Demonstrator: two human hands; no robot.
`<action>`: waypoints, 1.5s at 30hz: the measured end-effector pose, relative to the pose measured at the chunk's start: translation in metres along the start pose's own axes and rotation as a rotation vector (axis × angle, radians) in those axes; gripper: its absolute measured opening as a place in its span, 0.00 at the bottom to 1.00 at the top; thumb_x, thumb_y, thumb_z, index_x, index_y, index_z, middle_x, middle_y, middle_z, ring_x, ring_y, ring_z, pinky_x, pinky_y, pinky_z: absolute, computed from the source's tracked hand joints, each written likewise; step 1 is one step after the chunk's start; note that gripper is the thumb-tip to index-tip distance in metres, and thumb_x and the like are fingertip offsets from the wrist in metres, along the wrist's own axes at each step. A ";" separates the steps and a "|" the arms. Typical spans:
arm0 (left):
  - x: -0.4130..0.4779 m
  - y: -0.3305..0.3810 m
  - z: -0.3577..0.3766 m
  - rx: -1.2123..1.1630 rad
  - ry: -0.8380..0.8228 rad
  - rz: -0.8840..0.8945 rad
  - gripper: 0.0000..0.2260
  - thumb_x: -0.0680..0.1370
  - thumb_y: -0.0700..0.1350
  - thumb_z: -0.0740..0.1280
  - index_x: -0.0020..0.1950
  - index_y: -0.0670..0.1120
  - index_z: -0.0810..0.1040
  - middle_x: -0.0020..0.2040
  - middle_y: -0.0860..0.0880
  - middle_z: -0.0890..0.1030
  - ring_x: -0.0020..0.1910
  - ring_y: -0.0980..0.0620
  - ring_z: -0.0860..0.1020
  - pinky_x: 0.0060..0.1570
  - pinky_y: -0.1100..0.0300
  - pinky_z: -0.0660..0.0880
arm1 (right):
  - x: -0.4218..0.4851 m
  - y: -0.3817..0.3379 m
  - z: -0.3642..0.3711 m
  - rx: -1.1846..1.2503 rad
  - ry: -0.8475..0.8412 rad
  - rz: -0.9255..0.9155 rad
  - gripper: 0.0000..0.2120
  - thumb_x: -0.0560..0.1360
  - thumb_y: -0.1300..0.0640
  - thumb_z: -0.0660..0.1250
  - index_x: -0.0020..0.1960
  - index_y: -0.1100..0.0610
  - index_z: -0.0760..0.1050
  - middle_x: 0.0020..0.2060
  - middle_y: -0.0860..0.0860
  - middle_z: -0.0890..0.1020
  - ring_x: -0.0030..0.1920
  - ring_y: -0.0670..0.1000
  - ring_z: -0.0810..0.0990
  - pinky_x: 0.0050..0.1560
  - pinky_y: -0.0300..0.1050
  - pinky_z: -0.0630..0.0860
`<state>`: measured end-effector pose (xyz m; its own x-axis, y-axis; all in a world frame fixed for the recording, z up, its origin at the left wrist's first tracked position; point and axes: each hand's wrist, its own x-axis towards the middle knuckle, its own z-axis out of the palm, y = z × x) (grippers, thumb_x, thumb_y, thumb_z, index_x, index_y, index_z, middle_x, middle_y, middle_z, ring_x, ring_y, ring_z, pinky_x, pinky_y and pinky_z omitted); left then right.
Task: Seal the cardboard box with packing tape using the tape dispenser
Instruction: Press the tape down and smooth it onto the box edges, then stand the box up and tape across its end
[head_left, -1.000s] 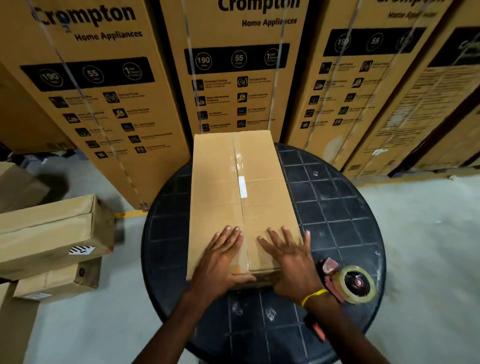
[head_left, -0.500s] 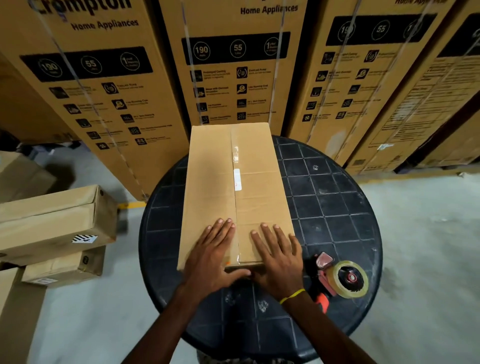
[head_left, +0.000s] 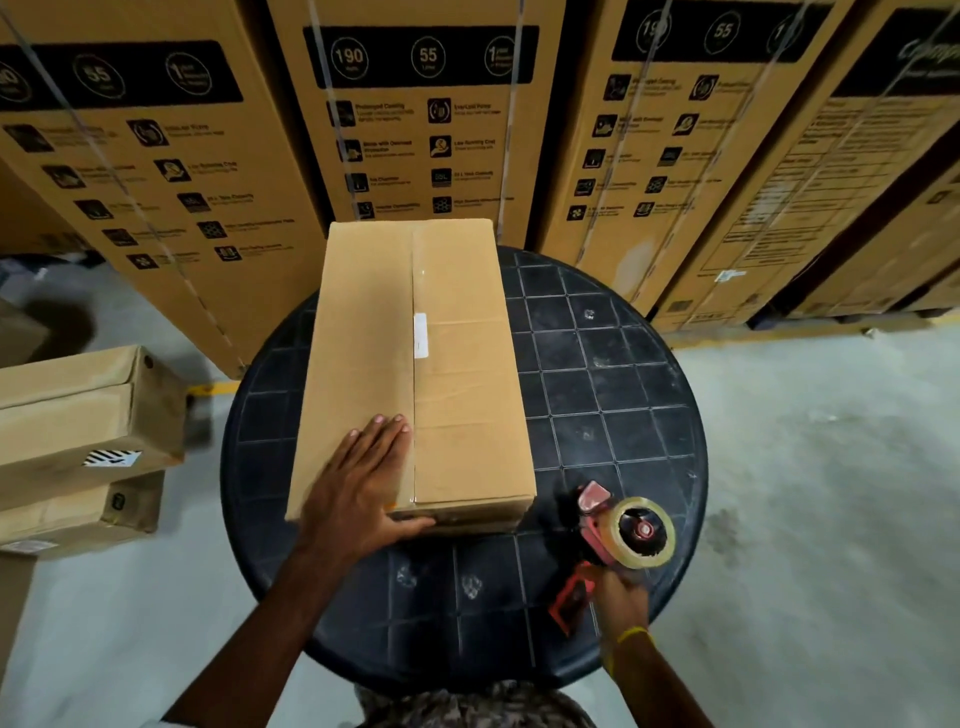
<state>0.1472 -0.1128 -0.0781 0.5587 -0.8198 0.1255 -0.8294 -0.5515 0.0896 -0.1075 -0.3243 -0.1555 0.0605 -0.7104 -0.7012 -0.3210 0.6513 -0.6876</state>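
Note:
A long brown cardboard box lies on a round black table, its flaps closed along a centre seam with clear tape and a small white label on it. My left hand rests flat on the box's near left corner, thumb hooked over the near edge. A red tape dispenser with a clear tape roll lies on the table to the right of the box. My right hand is blurred and curls around the dispenser's handle.
Tall printed appliance cartons stand in a row right behind the table. Smaller brown boxes are stacked on the grey concrete floor at the left. Open floor lies to the right.
My right hand left the box top and moved right and back to the tape dispenser's handle. My left hand stayed on the box. The view shifted closer to the table.

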 end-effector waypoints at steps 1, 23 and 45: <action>0.000 0.000 -0.001 0.004 -0.007 -0.002 0.56 0.62 0.73 0.74 0.79 0.39 0.65 0.79 0.42 0.66 0.78 0.42 0.65 0.76 0.44 0.62 | 0.008 0.006 -0.001 0.029 -0.042 0.154 0.08 0.71 0.67 0.72 0.50 0.64 0.79 0.39 0.59 0.80 0.38 0.57 0.77 0.38 0.49 0.74; 0.006 0.011 -0.030 -0.318 -0.167 -0.182 0.53 0.65 0.81 0.59 0.81 0.50 0.61 0.81 0.55 0.58 0.81 0.55 0.55 0.80 0.50 0.54 | -0.038 -0.084 -0.006 0.188 -0.597 -0.006 0.05 0.74 0.58 0.74 0.41 0.57 0.80 0.28 0.55 0.78 0.27 0.53 0.76 0.28 0.45 0.74; -0.022 0.070 -0.096 -2.375 0.283 -1.180 0.27 0.72 0.56 0.76 0.65 0.43 0.78 0.55 0.38 0.86 0.53 0.42 0.86 0.51 0.50 0.80 | -0.127 -0.110 0.063 -0.423 -0.725 -0.814 0.30 0.57 0.53 0.85 0.54 0.66 0.81 0.26 0.44 0.82 0.26 0.40 0.78 0.28 0.31 0.73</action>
<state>0.0775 -0.1186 0.0205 0.6527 -0.3966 -0.6455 0.7356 0.5357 0.4146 -0.0202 -0.2891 -0.0028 0.8746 -0.4700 -0.1196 -0.2196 -0.1640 -0.9617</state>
